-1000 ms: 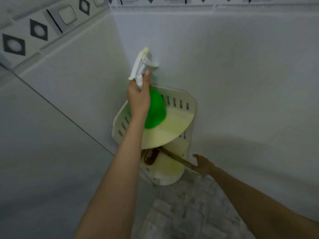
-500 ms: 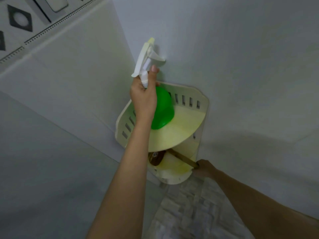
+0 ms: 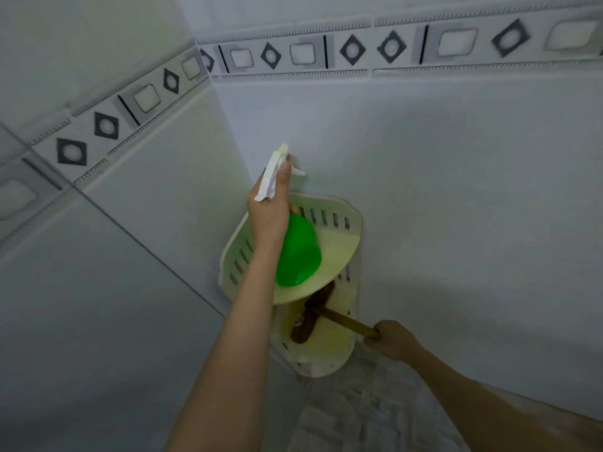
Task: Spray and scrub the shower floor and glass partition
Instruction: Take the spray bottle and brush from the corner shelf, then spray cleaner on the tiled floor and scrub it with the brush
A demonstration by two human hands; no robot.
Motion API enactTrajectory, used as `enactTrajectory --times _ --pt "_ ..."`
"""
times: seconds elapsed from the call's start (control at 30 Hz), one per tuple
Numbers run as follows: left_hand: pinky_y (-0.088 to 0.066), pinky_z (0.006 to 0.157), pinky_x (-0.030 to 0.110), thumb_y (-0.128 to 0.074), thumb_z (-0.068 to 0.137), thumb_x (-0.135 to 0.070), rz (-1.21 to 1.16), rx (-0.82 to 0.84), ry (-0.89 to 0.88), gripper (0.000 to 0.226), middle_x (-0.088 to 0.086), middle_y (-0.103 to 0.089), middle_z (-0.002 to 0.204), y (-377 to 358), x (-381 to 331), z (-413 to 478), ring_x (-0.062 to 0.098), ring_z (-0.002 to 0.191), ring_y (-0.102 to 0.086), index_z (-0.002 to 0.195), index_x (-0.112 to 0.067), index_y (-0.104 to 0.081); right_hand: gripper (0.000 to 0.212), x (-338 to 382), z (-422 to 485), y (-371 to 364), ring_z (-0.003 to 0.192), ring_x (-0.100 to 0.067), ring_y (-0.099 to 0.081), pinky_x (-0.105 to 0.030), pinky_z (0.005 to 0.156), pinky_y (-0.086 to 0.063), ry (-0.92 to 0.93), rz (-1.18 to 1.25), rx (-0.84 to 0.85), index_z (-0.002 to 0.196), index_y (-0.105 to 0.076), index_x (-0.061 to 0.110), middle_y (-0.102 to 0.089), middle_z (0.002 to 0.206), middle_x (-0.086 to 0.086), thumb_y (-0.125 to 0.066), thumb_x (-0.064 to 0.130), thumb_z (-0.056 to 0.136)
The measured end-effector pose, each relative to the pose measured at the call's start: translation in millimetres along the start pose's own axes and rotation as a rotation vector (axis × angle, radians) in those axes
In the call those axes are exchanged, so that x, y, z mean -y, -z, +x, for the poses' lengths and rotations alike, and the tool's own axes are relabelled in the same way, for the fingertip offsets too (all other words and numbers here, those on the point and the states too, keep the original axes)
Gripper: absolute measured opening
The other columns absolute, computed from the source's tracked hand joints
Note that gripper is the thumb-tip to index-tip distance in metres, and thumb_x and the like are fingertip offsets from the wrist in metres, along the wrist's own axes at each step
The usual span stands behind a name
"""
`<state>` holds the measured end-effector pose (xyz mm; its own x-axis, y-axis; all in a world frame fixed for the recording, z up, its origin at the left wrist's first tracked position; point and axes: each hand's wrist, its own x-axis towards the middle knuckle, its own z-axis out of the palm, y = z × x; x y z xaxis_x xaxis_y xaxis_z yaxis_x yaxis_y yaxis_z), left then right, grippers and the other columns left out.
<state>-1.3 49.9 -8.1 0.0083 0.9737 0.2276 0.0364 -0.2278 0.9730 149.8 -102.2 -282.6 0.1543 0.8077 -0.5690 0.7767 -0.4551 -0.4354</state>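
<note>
1. Left hand [image 3: 267, 216]: the fingers are wrapped round the neck of the spray bottle [image 3: 298, 252], and the thumb runs up along the white trigger head [image 3: 272, 172].
2. The bottle's long axis runs steeply. The head's pale tip points up into the wall corner and the green body hangs below the hand.
3. The base hovers over the upper tier of the corner shelf [image 3: 352, 223]. Whether it touches, I cannot tell.
4. Right hand [image 3: 396, 340]: the fingers are curled tight round the end of the brush handle [image 3: 342, 319], just outside the lower tier's rim [image 3: 329, 363].
5. The handle slants up-left to the dark brush head [image 3: 310, 316], which sits inside that lower tier.
6. It's tight in there, with tiled walls closing in on both sides of the shelf. The open room lies toward the camera, above the mottled shower floor [image 3: 359, 412].
</note>
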Motion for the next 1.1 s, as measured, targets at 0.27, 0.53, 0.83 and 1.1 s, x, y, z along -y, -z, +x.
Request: enactTrajectory --times 0.27,0.53,0.83,1.1 --pt "-0.039 0.046 0.025 -0.053 0.103 -0.030 -0.081 0.278 -0.010 0.031 0.006 -0.068 0.084 -16.4 -25.6 -101.8 0.007 0.040 -0.040 0.119 -0.011 -0.072 0.030 -83.6 -153.7 -34.1 0.058 -0.010 -0.052 -0.021 0.051 -0.037 -0.301 0.196 -0.210 0.068 -0.049 0.026 -0.051 0.063 0.007 -0.059 0.045 0.089" --pt "-0.039 0.046 0.016 -0.052 0.104 -0.028 -0.059 0.663 -0.086 0.028 -0.007 -0.062 0.068 -72.2 -50.6 -212.9 0.006 0.040 -0.047 0.114 -0.012 -0.072 0.025 -155.7 -304.1 -85.5 0.049 -0.007 -0.049 -0.019 0.045 -0.034 -0.638 0.464 -0.476 0.080 -0.062 0.016 -0.055 0.061 0.003 -0.060 0.039 0.090" --pt "-0.045 0.050 0.022 -0.050 0.104 -0.023 -0.079 1.186 -0.110 0.024 -0.003 -0.074 0.102 -168.8 -44.5 -368.8 0.009 0.045 -0.051 0.117 -0.012 -0.068 0.028 -223.4 -441.9 -148.5 0.051 -0.012 -0.050 -0.025 0.048 -0.036 -1.029 0.821 -0.704 0.083 -0.063 0.010 -0.056 0.065 -0.004 -0.058 0.036 0.092" --pt "-0.049 0.058 0.020 -0.047 0.100 -0.036 -0.036 1.516 -0.098 0.029 -0.001 -0.073 0.096 -241.0 -5.4 -511.3 0.011 0.057 -0.056 0.119 -0.022 -0.065 0.033 -281.2 -524.1 -212.6 0.046 -0.013 -0.050 -0.026 0.046 -0.039 -1.327 1.093 -0.939 0.065 -0.051 0.021 -0.050 0.052 0.002 -0.061 0.038 0.091"
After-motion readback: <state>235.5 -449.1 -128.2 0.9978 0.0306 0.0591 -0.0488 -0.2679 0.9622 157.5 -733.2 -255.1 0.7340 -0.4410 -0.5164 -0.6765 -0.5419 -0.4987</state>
